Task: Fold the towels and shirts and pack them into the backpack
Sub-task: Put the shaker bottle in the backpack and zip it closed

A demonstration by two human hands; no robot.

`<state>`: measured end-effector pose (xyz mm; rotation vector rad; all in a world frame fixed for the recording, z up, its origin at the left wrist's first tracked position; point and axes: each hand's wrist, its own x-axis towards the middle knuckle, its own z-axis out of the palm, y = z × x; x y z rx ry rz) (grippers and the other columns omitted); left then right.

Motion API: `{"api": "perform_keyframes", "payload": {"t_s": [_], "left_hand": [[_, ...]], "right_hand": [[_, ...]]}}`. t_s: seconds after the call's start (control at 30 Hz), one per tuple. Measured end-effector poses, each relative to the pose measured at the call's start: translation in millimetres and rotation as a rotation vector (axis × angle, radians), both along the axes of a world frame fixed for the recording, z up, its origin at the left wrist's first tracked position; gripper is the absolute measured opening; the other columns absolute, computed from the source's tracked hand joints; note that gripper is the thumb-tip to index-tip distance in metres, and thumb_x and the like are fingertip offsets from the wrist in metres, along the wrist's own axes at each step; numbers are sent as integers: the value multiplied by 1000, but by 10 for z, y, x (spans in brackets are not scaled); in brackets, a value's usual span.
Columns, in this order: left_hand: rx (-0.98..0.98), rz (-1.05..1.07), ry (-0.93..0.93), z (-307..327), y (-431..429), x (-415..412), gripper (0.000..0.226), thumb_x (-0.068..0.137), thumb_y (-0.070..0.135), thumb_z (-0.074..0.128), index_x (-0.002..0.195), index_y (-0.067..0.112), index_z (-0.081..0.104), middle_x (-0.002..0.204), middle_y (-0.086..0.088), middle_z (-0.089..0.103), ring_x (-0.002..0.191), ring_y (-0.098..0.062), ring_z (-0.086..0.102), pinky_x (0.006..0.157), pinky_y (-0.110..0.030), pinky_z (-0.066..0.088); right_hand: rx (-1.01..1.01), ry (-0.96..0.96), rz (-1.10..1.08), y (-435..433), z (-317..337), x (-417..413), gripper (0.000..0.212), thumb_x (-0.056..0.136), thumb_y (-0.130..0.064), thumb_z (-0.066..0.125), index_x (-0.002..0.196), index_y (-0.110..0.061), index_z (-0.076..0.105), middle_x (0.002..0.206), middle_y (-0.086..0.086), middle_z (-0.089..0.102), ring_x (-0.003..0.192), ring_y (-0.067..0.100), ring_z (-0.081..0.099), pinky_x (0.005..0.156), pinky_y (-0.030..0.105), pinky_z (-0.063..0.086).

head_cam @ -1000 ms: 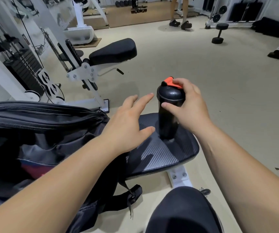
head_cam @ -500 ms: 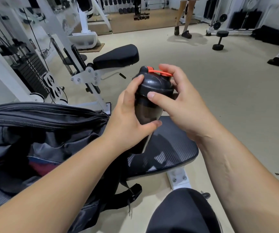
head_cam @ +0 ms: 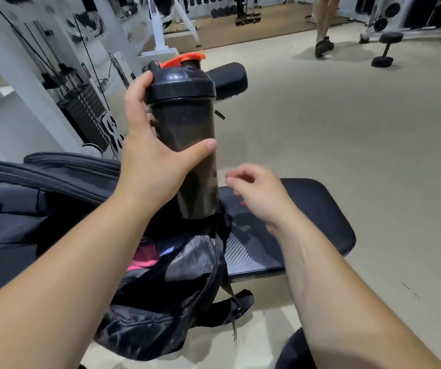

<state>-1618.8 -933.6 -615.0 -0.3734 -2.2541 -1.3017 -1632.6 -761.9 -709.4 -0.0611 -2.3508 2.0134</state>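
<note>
Over the backpack — bottle upright, cap uppermost

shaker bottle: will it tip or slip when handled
Probably stiff: the shaker bottle shows no dent under the left hand's one-handed grip. Likely tippy when stood up, being tall with a narrower base than lid. Smooth glossy plastic may slip.

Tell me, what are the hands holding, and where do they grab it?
The left hand grips the shaker bottle round its body, fingers reaching up to the lid. The right hand holds nothing.
</note>
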Motion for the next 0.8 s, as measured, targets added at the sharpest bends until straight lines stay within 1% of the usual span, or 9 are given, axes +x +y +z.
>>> {"api": "perform_keyframes", "payload": {"t_s": [0.1,0.2,0.3,0.37,0.47,0.57,0.7,0.77,0.8], "left_hand": [[43,97,-25,-96,-113,-22,103,65,44,90,145,42,26,131,13,57,106,-5,63,96,-37,54],[79,159,-43,-203,-189,-8,101,68,42,90,146,42,25,130,17,55,104,5,59,97,-30,52],[167,176,-78,-355,-283,22,104,76,37,86,152,44,16,144,5,50,112,5,59,100,-25,52],[252,188,-101,-466,-335,47,103,80,36,83,153,45,12,147,4,49,116,1,60,103,-33,52],[349,222,-133,-648,-406,96,101,83,35,81,154,45,11,145,9,50,116,-2,61,103,-38,53],[440,217,-161,-743,-451,124,100,79,37,82,151,51,14,141,-1,54,116,-10,64,99,-44,55],[463,185,-164,-683,-445,49,102,75,35,87,148,50,19,138,-2,58,115,-14,67,97,-44,56],[485,147,-168,-609,-406,-23,103,70,35,90,145,52,21,140,-4,56,116,-17,66,95,-44,56],[495,134,-160,-566,-380,-66,103,70,33,91,145,51,22,142,-3,55,117,-18,66,95,-44,57]], "right_hand": [[24,-44,22,-84,-252,-24,9,86,-31,76,93,-24,76,85,-15,73,76,-2,64,74,26,53],[50,-57,55,-141,-410,5,19,82,-37,80,96,-24,77,86,-11,74,77,1,66,74,25,55],[124,-31,59,-178,-458,-50,18,84,-35,78,99,-25,77,89,-12,73,80,-1,65,73,17,48],[170,-1,43,-183,-486,-105,14,87,-32,76,99,-27,76,90,-15,72,82,-6,63,73,14,45],[210,-2,40,-179,-557,-168,13,85,-31,77,97,-27,75,86,-16,71,75,-12,61,67,7,41],[223,-37,28,-199,-588,-220,8,84,-32,78,83,-24,77,78,-9,73,74,3,65,69,20,49],[199,-69,29,-265,-556,-257,20,89,-25,70,74,-12,72,63,0,67,58,13,58,67,37,55],[93,-97,8,-286,-517,-270,19,92,-22,66,78,-9,70,61,3,63,53,14,56,63,39,56],[36,-107,-5,-286,-495,-278,18,93,-20,65,80,-8,69,62,3,63,52,15,55,59,36,54]]}}
